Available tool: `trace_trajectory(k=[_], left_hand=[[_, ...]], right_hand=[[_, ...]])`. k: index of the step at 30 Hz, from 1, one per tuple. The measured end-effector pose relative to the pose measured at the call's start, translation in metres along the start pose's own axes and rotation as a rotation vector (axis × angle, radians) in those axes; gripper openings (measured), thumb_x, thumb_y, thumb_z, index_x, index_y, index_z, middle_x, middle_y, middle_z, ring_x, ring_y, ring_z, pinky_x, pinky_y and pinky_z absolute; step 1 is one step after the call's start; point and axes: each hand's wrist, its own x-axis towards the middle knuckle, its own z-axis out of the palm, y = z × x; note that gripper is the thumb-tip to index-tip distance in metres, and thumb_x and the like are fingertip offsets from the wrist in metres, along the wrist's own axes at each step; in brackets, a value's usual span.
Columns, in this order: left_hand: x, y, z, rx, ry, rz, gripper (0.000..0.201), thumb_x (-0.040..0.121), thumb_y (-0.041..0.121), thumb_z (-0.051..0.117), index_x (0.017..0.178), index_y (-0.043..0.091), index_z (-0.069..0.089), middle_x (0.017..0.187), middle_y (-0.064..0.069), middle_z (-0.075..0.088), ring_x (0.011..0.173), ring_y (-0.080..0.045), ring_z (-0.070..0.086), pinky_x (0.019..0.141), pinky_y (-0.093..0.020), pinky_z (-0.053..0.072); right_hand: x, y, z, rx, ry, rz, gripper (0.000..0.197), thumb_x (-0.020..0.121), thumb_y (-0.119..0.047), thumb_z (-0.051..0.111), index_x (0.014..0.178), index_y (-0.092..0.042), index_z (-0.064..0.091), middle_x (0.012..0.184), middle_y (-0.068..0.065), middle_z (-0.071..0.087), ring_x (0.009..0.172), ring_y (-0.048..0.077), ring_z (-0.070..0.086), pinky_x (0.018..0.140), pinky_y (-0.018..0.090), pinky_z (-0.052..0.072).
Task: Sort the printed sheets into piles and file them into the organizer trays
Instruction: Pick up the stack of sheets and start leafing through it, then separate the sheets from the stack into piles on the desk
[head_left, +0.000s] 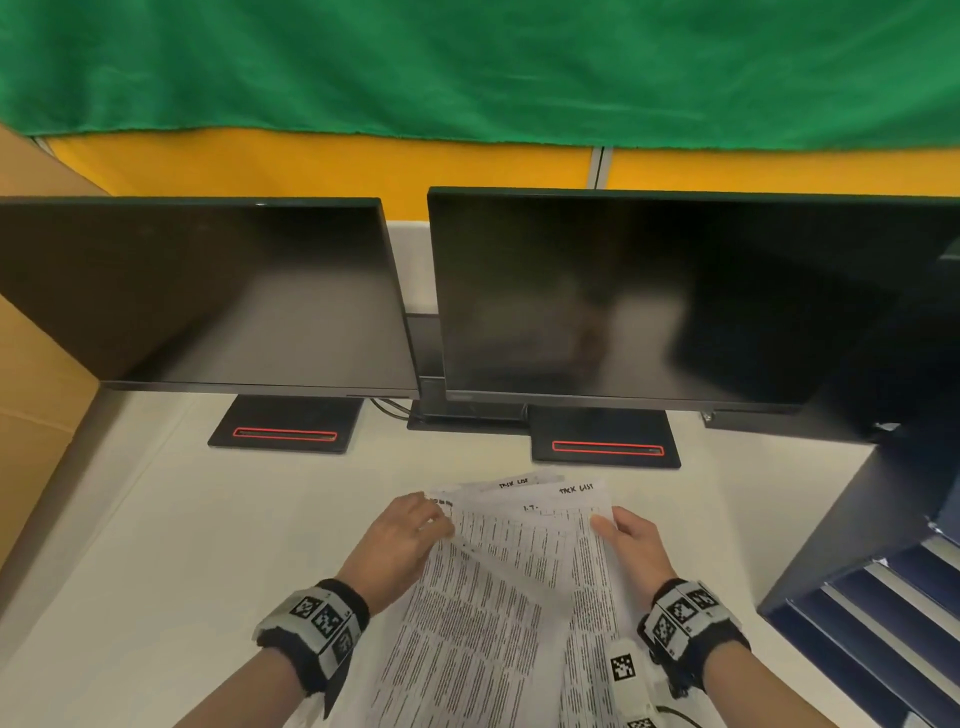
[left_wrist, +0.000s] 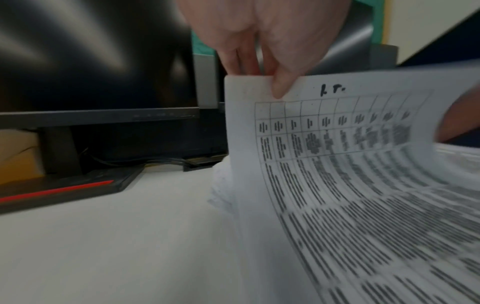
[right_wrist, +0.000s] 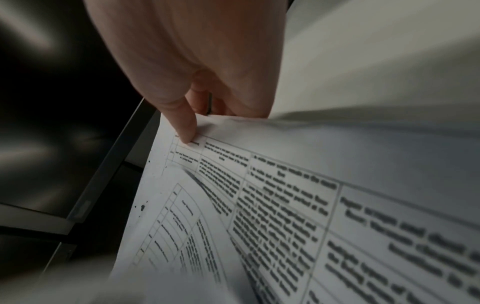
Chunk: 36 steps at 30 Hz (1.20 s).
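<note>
My left hand (head_left: 402, 530) pinches the far left corner of the top printed sheet (left_wrist: 350, 164). My right hand (head_left: 631, 540) grips the stack (head_left: 493, 623) at its far right edge, near me on the counter (head_left: 182, 545), before two monitors (head_left: 649, 296).

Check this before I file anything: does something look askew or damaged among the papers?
The printed sheets are fanned unevenly, top edges out of line, as the left hand and right hand pinch them. No tears visible.

white desk (head_left: 156, 545) | 2 dark monitors (head_left: 208, 291) | green cloth (head_left: 467, 62)
</note>
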Motion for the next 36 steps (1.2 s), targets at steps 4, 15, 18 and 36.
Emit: trace_trajectory(k=[4,15,18,36], left_hand=[[0.012,0.021,0.012,-0.020,-0.125,-0.025,0.022,0.076,0.012,0.066,0.088,0.027,0.056,0.082,0.010,0.061,0.080,-0.010,0.057,0.087,-0.033,0.052],[-0.050,-0.139,-0.057,0.109,-0.573,-0.827,0.030,0.094,0.014,0.034,0.112,0.024,0.056,0.126,0.007,0.058,0.120,-0.019,0.048,0.112,-0.050,0.014],[-0.062,-0.154,-0.051,0.127,-0.636,-0.898,0.032,0.093,0.014,0.033,0.114,0.024,0.055,0.128,0.007,0.058,0.120,-0.019,0.049,0.112,-0.051,0.013],[0.128,0.070,0.038,-0.074,-0.361,-0.080,0.026,0.092,0.035,0.048,0.111,0.019,0.056,0.108,-0.004,0.055,0.105,-0.021,0.047,0.096,-0.039,0.031]], right_hand=[[0.002,0.001,0.000,-0.018,-0.002,-0.005,0.016,0.091,-0.012,0.056,0.095,-0.006,0.070,0.097,0.015,0.074,0.095,0.036,0.069,0.092,0.053,0.051],[0.006,0.005,-0.004,-0.048,-0.026,-0.013,0.019,0.093,-0.010,0.054,0.094,0.005,0.064,0.096,0.022,0.072,0.092,0.034,0.068,0.076,0.035,0.050],[0.008,0.003,-0.001,-0.054,-0.029,-0.002,0.018,0.093,-0.010,0.054,0.094,0.004,0.066,0.094,0.021,0.073,0.094,0.038,0.068,0.085,0.044,0.051],[-0.008,-0.010,0.008,-0.048,0.006,-0.070,0.007,0.083,-0.010,0.067,0.084,-0.004,0.071,0.082,0.017,0.073,0.075,0.032,0.069,0.069,0.039,0.056]])
